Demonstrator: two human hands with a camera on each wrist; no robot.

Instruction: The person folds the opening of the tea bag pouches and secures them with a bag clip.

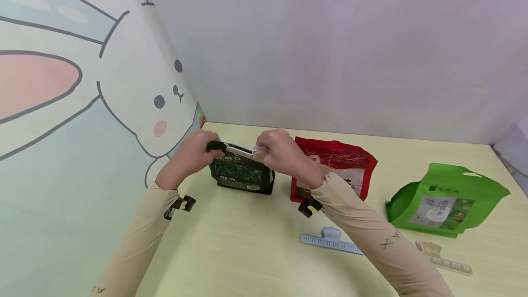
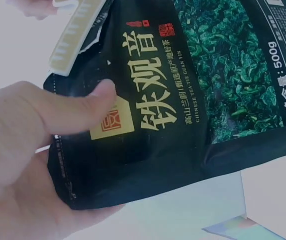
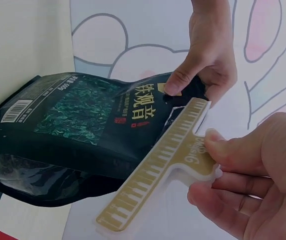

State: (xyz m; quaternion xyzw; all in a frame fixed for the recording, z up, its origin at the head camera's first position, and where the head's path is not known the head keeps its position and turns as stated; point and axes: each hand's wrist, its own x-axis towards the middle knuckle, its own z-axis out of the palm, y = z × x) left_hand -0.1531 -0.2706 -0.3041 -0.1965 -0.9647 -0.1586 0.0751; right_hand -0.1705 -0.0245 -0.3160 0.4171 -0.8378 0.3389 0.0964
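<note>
Nearby, red bag (image 1: 342,161) beside black pouch (image 1: 242,172).

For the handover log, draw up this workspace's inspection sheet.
Surface: pale tabletop.
Job's things: black pouch, upright; gold-and-white clip at its top edge, clamped or not unclear.
Clutter: red pouch, green pouch, blue clip and second gold clip on the tabletop.
Hands: left hand grips the black pouch's top corner; right hand pinches the gold-and-white clip.
Cables: nothing seen.
Surroundings: rabbit mural at left, pale wall behind.
</note>
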